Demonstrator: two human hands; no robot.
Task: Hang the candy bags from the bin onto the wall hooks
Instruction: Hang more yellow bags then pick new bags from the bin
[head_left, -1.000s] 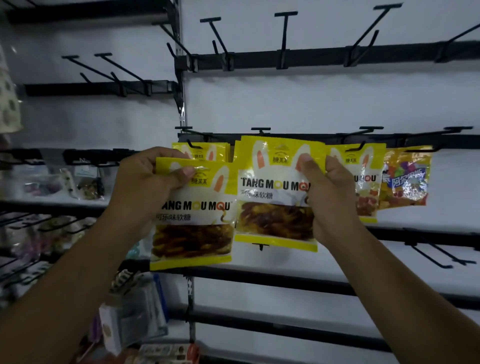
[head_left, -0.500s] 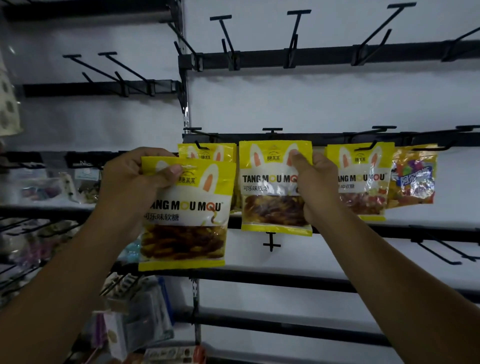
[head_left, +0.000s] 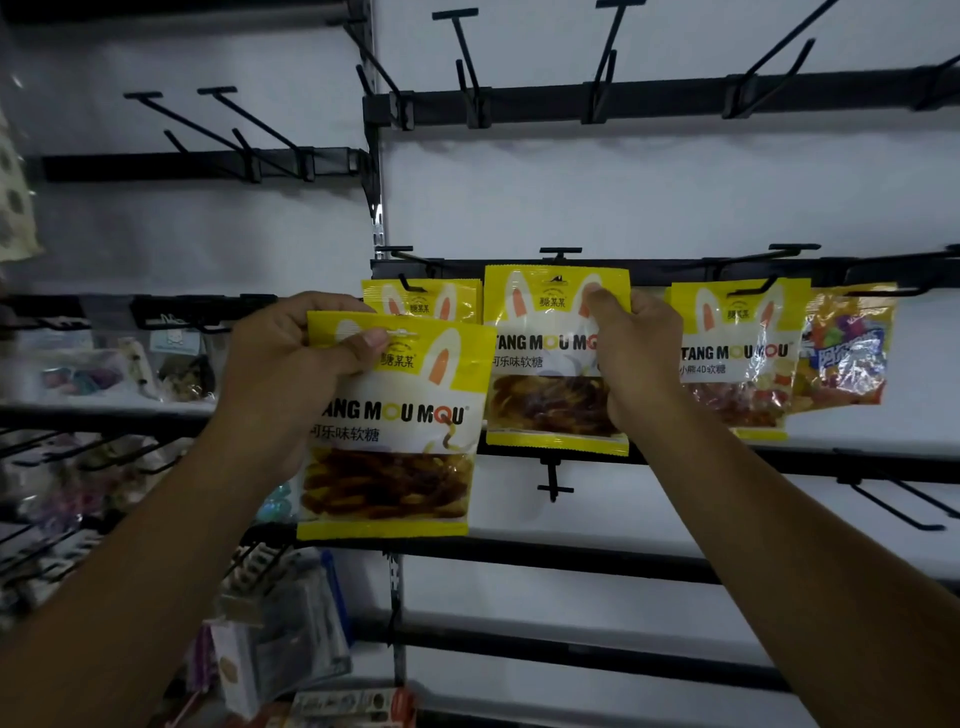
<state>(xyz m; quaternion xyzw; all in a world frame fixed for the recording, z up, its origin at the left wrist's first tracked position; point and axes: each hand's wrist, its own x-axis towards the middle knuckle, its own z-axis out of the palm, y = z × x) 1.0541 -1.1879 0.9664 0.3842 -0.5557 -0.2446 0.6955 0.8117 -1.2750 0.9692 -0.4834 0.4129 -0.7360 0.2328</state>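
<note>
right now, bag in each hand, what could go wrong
The right hand pinches the middle bag up at its hook, but I cannot tell if the hole is threaded; letting go early may drop it. The left hand holds the spare bag only by its top edge, so it could slip.

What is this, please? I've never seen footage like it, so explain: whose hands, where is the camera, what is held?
No machine here: these are a person's two bare hands, filmed by one camera worn on the head, facing a white wall of black hooks. The left hand holds one yellow candy bag by its top. The right hand pinches a second yellow bag up at a hook; whether it hangs yet is unclear. Three other bags hang alongside.
</note>
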